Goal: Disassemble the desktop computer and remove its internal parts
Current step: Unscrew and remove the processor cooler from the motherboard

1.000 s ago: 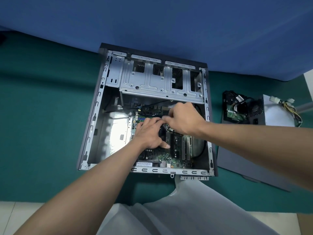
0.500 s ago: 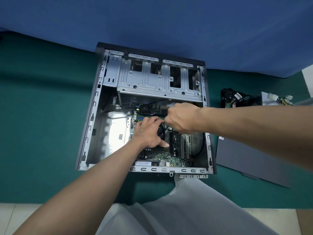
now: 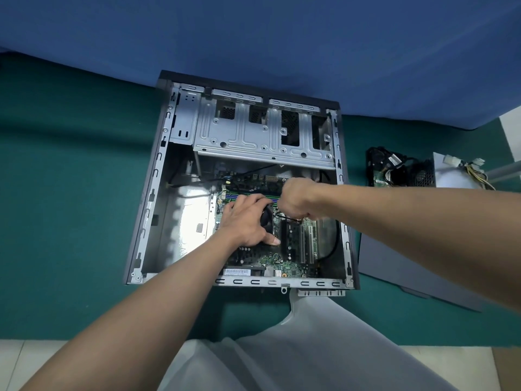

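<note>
Here, the open grey metal desktop computer case (image 3: 154, 182) lies on its side on the green mat (image 3: 70, 193), at its far edge. The left hand (image 3: 245, 221) rests flat, fingers spread, on the round black cooler fan (image 3: 267, 218) of the green motherboard (image 3: 293, 267) inside. The right hand (image 3: 296, 198) is curled just beside it; whether it holds anything I cannot tell

Green mat (image 3: 70, 193), blue backdrop (image 3: 253, 29), pale floor tiles (image 3: 28, 354)
</note>
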